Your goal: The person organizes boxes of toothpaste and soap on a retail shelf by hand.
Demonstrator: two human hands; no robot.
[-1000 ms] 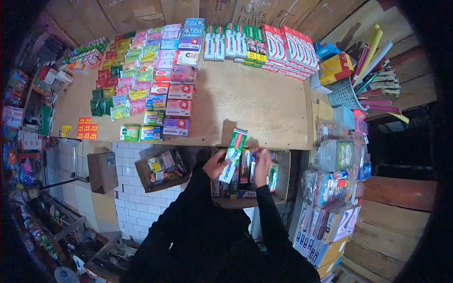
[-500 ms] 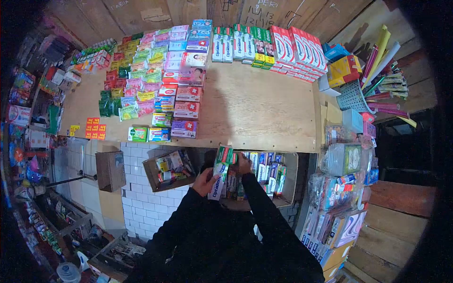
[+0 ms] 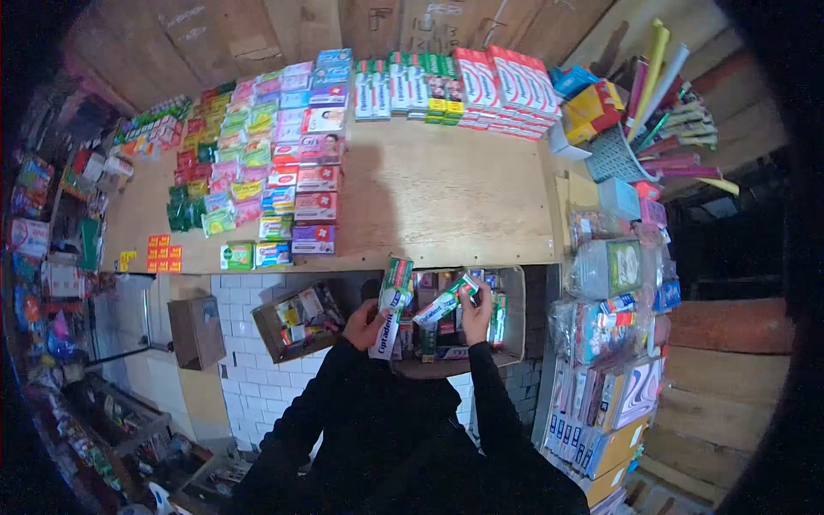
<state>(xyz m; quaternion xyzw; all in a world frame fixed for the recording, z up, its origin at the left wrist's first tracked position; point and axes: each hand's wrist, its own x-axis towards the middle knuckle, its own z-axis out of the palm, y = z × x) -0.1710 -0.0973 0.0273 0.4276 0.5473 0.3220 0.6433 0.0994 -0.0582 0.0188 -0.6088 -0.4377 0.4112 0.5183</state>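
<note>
My left hand is closed on green-and-white Ciptadent toothpaste boxes, held upright at the near edge of the wooden shelf. In my right hand is another Ciptadent box, tilted, its upper end between thumb and fingers. Both hands are over the left and middle parts of an open cardboard carton with mixed toothpaste boxes inside. Along the back of the shelf stand Ciptadent boxes and red-and-white Pepsodent boxes.
Rows of soap boxes and sachets cover the shelf's left part. A smaller carton of mixed packets and an empty-looking carton sit below. At right are a basket and plastic-wrapped goods.
My right hand has come up out of the carton with a toothpaste box in it. My left hand still holds its boxes. The camera view has shifted slightly.
</note>
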